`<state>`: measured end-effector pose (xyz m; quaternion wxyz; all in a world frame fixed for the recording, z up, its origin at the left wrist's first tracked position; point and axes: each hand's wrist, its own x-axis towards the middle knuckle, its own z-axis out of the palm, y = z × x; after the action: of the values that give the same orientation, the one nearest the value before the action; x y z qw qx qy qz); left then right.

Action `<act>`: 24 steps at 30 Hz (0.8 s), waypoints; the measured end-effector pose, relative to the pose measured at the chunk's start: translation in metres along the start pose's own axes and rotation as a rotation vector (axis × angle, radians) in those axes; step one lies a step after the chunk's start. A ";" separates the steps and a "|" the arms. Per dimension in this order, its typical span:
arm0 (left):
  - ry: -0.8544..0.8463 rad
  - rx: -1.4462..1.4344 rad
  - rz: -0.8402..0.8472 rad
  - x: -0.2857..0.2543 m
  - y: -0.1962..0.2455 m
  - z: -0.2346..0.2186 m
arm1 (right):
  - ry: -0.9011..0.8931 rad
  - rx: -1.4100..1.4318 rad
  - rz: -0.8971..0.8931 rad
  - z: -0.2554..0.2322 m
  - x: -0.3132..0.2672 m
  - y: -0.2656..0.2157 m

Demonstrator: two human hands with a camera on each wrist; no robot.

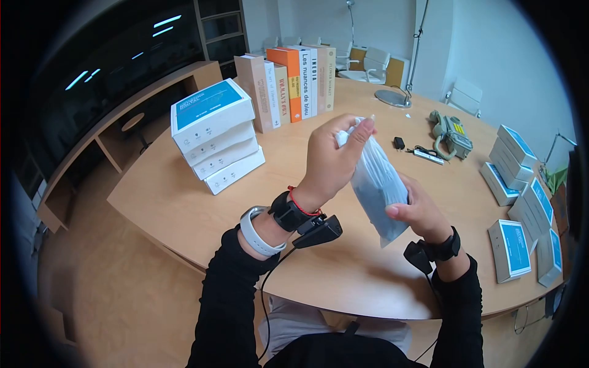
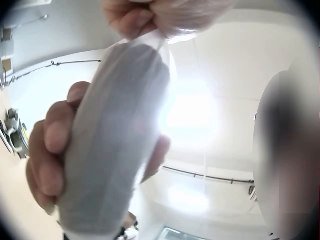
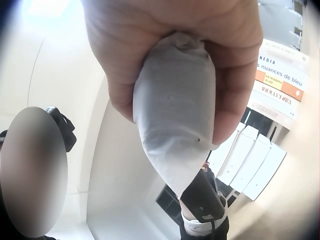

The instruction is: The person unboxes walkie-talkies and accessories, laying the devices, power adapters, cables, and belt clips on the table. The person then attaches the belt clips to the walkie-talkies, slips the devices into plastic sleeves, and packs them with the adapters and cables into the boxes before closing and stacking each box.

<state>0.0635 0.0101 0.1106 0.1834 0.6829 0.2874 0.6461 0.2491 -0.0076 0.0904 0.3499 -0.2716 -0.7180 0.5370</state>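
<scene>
A thin white plastic bag (image 1: 375,178) wraps closely round a long, greyish thing, held tilted above the table. My left hand (image 1: 333,156) grips its upper end, thumb on top. In the left wrist view, that hand (image 2: 167,15) bunches the thin plastic at the end of the bag (image 2: 112,130). Lower down, my right hand (image 1: 424,211) holds the bag's side with its thumb across the front. Seen from the right wrist, the right hand (image 3: 175,22) curls round both sides of the bag (image 3: 175,100). What is inside stays hidden by the plastic.
A stack of white boxes (image 1: 215,132) with blue tops and a row of upright books (image 1: 288,86) stand at the left. Farther right are a telephone (image 1: 453,136), a power strip (image 1: 427,156), a black adapter (image 1: 399,143) and more boxes (image 1: 512,248). A lamp base (image 1: 392,98) stands behind.
</scene>
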 end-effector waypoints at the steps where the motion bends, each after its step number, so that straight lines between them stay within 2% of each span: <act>1: 0.075 -0.117 -0.021 0.002 -0.004 0.001 | 0.007 0.007 0.002 0.000 0.000 0.000; 2: 0.150 -0.234 -0.040 0.004 -0.008 0.000 | 0.001 0.009 0.001 -0.002 0.000 0.001; 3: 0.151 -0.229 -0.039 0.006 -0.013 -0.007 | 0.049 -0.013 -0.030 -0.004 0.001 0.003; 5: 0.204 -0.385 -0.179 0.012 -0.021 -0.021 | 0.123 -0.008 -0.053 -0.010 -0.002 0.003; 6: 0.206 -0.382 -0.175 0.014 -0.021 -0.022 | 0.118 -0.008 -0.057 -0.013 -0.002 0.002; 8: 0.049 -0.503 -0.339 0.018 -0.020 -0.019 | 0.247 0.179 -0.045 -0.017 -0.002 0.002; 9: -0.234 -0.534 -0.396 0.016 -0.022 -0.020 | 0.262 0.196 -0.067 -0.019 -0.001 0.004; 11: -0.639 -0.472 -0.184 0.005 -0.026 -0.015 | 0.282 0.118 -0.105 -0.013 0.000 0.004; 12: -0.746 -0.303 -0.228 0.007 -0.022 -0.006 | 0.310 0.043 -0.140 -0.009 0.000 0.003; 14: -0.602 -0.397 -0.172 0.005 -0.019 0.008 | 0.307 -0.032 -0.181 0.000 0.001 0.001; 16: -0.544 -0.398 -0.180 0.006 -0.018 0.004 | 0.314 -0.210 -0.135 0.006 -0.001 0.000; 18: -0.480 -0.397 -0.186 0.004 -0.017 -0.001 | 0.293 -0.217 -0.110 0.008 0.001 -0.001; 20: -0.450 -0.492 -0.305 0.001 -0.014 -0.004 | 0.269 -0.246 -0.118 0.006 0.002 0.007; 21: -0.443 -0.491 -0.304 0.001 -0.013 -0.005 | 0.263 -0.247 -0.118 0.007 0.003 0.008; 23: -0.385 -0.162 -0.089 0.003 -0.013 -0.005 | 0.265 -0.231 -0.125 0.008 0.004 0.009; 24: -0.383 -0.161 -0.090 0.003 -0.017 -0.005 | 0.263 -0.230 -0.125 0.008 0.004 0.010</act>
<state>0.0565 0.0242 0.1030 0.3173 0.7628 0.2252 0.5165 0.2410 -0.0065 0.0803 0.4399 -0.3325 -0.7383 0.3883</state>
